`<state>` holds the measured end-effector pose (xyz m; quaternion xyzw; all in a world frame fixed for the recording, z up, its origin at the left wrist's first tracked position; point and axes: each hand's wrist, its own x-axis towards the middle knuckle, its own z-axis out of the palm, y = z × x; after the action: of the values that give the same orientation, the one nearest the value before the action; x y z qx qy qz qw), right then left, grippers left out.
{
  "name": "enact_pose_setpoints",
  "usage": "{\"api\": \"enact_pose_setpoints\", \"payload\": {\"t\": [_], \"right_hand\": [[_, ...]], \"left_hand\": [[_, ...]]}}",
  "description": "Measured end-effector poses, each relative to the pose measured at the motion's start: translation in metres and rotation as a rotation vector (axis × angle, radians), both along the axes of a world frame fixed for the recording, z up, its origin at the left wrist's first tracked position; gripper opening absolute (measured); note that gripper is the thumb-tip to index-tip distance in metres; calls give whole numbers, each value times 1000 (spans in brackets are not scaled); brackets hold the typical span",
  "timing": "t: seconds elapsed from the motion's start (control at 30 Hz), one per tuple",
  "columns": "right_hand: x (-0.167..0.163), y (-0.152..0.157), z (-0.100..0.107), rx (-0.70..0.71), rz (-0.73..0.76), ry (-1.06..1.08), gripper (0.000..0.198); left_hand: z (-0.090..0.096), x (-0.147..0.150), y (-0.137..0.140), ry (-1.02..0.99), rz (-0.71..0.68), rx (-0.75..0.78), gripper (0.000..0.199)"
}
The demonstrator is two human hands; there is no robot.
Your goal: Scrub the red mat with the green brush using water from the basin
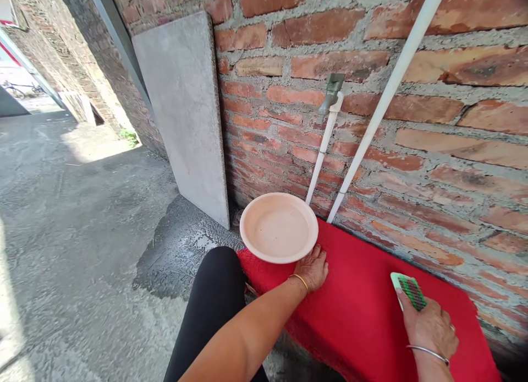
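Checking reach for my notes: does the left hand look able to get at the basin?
Most likely yes: the left hand lies on the red cloth right by the basin, nothing visible between them; the brush is in the right hand.

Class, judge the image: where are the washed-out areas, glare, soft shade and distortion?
Head view: the sunlit floor at the left edge is washed out; the wet patch carries a bright glint; the basin sits in soft shade; the brick wall seems stretched toward the right, likely wide-angle distortion.
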<state>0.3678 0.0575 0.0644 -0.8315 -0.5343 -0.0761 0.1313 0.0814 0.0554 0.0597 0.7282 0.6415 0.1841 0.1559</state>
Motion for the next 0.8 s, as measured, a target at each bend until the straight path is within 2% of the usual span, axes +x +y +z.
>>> {"api": "enact_pose_setpoints", "payload": {"t": [0.1,0.3,0.4,0.5,0.73,0.8], "right_hand": [[-36,7,5,-13,116,27,63],[-142,23,19,-76,379,39,48],[-164,28,20,-113,430,10,48],[-153,31,18,-107,423,-26,50],[-58,21,3,-40,185,-54,62],[-42,19,1,-30,123,-29,66]], "left_hand": [[1,1,0,10,3,-15,45],[2,1,-1,15,0,13,45],[2,0,-1,11,-5,34,43],[3,0,-1,2,-8,19,43],[4,0,0,-23,-3,-30,45],[3,0,0,-22,2,-28,45]]}}
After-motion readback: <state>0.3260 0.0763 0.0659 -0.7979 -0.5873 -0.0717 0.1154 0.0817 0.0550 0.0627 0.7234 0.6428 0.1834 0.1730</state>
